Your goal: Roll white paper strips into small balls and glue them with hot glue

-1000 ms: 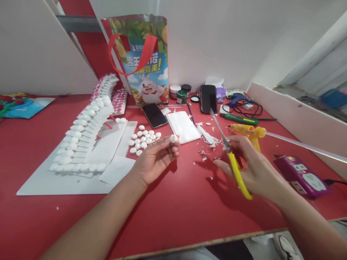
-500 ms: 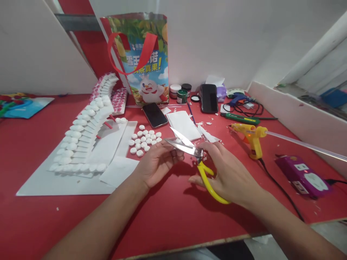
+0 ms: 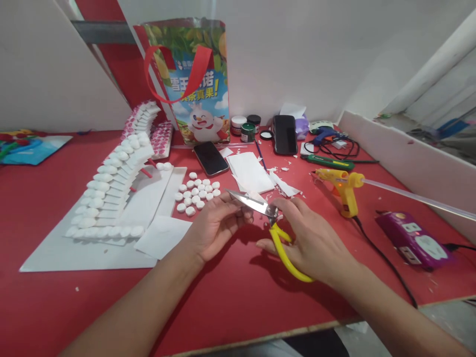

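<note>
My right hand (image 3: 308,238) grips a pair of yellow-handled scissors (image 3: 286,255) near the pivot, their blades together and pointing up-left. Behind the blades, my left hand (image 3: 219,225) has its fingers curled and pinched; whatever they hold is hidden. Several round white pieces (image 3: 190,211) lie on the red table just beyond my left hand. Past the blade tips rests a stack of white paper (image 3: 250,171). To the left, a curved white model (image 3: 119,191) edged with white rounds stands on a white board (image 3: 92,258).
A yellow glue gun (image 3: 345,191) with a long stick and a purple power box (image 3: 412,240) sit on the right. Further back are a colourful bag (image 3: 201,89), two phones (image 3: 211,158), paint jars (image 3: 248,132), paper scraps and a green tool (image 3: 327,162).
The scissor blades have closed from being apart. My hands have stayed nearly in place, and the view has shifted slightly.
</note>
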`<state>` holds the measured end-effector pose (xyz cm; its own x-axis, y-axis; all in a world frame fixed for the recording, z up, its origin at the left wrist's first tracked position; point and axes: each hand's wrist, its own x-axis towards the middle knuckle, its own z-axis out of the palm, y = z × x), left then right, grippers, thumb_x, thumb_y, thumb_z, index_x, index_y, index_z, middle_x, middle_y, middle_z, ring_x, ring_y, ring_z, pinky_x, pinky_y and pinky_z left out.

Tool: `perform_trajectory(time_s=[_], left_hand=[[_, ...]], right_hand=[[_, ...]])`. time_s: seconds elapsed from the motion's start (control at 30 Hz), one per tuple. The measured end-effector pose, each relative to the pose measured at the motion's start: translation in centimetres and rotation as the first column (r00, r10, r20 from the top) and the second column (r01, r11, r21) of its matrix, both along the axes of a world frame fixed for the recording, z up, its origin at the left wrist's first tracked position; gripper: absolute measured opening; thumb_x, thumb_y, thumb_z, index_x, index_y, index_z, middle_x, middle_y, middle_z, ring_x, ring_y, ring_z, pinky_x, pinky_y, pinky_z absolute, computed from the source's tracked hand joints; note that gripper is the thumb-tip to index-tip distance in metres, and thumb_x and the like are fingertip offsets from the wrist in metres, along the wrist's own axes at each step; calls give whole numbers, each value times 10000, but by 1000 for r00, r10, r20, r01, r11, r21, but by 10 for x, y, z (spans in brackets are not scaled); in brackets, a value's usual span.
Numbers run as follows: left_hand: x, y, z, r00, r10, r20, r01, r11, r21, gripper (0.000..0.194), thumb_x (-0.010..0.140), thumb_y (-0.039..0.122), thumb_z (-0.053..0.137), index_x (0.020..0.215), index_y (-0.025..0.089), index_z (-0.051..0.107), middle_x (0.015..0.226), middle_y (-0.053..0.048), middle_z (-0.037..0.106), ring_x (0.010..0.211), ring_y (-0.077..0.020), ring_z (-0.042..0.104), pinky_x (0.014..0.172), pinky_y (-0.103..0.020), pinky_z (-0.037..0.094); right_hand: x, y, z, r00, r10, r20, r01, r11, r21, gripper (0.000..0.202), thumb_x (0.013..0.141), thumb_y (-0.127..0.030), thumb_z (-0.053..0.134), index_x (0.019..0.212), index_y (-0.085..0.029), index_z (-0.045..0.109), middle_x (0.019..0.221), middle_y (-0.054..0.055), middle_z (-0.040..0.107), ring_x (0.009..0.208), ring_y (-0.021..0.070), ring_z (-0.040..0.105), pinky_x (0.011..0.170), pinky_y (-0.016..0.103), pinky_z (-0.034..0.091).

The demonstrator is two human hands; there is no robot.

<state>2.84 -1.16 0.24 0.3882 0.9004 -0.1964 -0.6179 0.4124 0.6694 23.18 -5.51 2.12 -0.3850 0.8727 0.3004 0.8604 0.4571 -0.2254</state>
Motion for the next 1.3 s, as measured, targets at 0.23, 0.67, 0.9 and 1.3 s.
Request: perform_trajectory(time_s=[0.23,0.67,0.9,1.3], left_hand=[[3,-1,1,999,41,-17,-41,999,9,87,710,138,819,778,118,769,671,-30,695,632,-117,642,666,-230,562],[3,-3,5,998,31,-54,-29,999,28,153,738,167,838,844,130,735,779,-45,738,669,-100,661,696,-208,557],[2,-2,6,992,94,-88,-90,995,50,192,714,173,861,860,160,738,840,-45,780,746,-130,717,785,-266,588],[3,-8,-2,907,291,-305,-195,931,308,195,750,213,849,919,179,758,828,-27,767,807,-151,717,806,-266,562]], right_hand=[[-3,-1,-4,999,-10,30,9,999,40,632,937,-687,497,1213,-123,564,888,104,587,691,252,633,593,341,507],[4,-4,-7,953,-146,-267,105,981,-161,405,962,-575,562,1112,-198,560,832,41,652,646,175,610,577,264,444],[22,-4,6,951,-210,-226,147,953,-266,528,908,-601,610,1236,-205,489,987,82,668,729,204,634,613,300,489],[-2,-13,-1,989,-90,-119,78,992,-100,646,878,-704,592,1218,-159,522,956,117,595,737,245,634,620,353,517]])
